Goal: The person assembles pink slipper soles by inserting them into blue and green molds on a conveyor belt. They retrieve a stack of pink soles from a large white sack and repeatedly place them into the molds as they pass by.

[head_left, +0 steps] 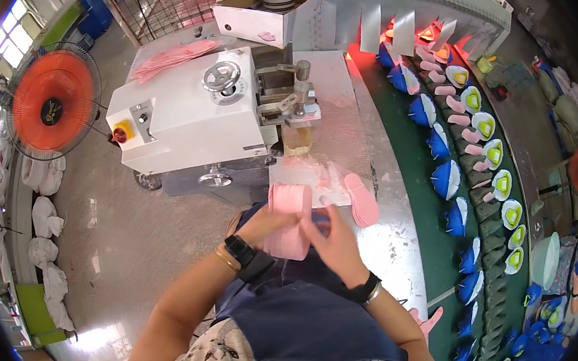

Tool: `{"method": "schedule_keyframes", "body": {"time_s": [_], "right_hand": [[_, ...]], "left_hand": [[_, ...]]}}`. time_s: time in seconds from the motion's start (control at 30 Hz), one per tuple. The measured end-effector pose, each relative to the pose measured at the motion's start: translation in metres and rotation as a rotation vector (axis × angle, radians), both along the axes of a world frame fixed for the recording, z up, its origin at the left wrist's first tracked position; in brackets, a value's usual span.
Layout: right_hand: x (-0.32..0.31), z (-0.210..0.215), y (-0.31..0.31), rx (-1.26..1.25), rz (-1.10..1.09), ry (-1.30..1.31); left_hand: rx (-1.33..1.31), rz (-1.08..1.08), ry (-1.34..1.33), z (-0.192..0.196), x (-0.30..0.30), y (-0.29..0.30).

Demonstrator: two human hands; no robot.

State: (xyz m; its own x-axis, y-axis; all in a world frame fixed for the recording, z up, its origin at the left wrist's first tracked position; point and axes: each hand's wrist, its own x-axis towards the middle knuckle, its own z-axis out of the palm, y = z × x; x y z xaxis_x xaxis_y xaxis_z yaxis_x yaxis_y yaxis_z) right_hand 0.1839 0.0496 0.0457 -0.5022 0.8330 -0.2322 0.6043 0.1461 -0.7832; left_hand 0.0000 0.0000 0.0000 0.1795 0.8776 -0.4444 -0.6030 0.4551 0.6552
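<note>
Both hands meeting on insole stack (288,221) just before the table (349,137); left hand (262,224) on its left, right hand (336,244) on its right. Machine (191,112) sitting behind-left of stack. More insoles (361,200) lying on table right of stack. Conveyor (409,164) running right of table, carrying shoe parts (446,178). Fan (53,102) standing far left.

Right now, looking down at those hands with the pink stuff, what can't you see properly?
- How many pieces are in the pink stack: the left hand and right hand cover its lower part, head view.
- What lies in the cardboard box up top: too small, bent by the lens.
- The shoe parts far along the green conveyor belt: too tiny near the rim to tell apart.
- The person's lap: hidden by a dark apron.
</note>
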Motion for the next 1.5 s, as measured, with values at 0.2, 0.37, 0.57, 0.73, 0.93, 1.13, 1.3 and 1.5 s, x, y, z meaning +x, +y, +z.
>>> {"method": "schedule_keyframes", "body": {"time_s": [0.2, 0.37, 0.57, 0.73, 0.93, 1.13, 1.3, 1.5], "right_hand": [[-0.044, -0.015, -0.029, -0.268, -0.044, 0.468], [-0.036, -0.019, -0.028, -0.494, -0.033, 0.629], [-0.028, -0.015, -0.023, -0.486, 0.030, 0.623], [-0.033, -0.005, -0.020, -0.486, 0.025, 0.613], [-0.051, 0.010, -0.008, -0.506, -0.117, 0.497], [-0.064, -0.047, 0.042, -0.153, -0.316, 0.624], [-0.084, -0.051, 0.102, 0.093, -0.429, 0.781], [-0.130, -0.052, 0.178, 0.295, -0.370, 0.546]], "left_hand": [[0.028, 0.142, 0.140, 0.001, -0.027, -0.017], [-0.022, 0.108, 0.251, 0.004, -0.029, -0.023], [-0.064, 0.114, 0.132, 0.011, -0.029, -0.025], [-0.073, 0.125, 0.066, -0.002, -0.040, -0.031], [0.001, 0.224, -0.136, -0.010, -0.042, -0.043], [0.043, 0.248, -0.257, -0.030, -0.061, -0.051], [0.158, 0.271, -0.141, -0.034, -0.069, -0.065], [0.065, 0.187, -0.330, -0.001, -0.053, -0.068]]}}
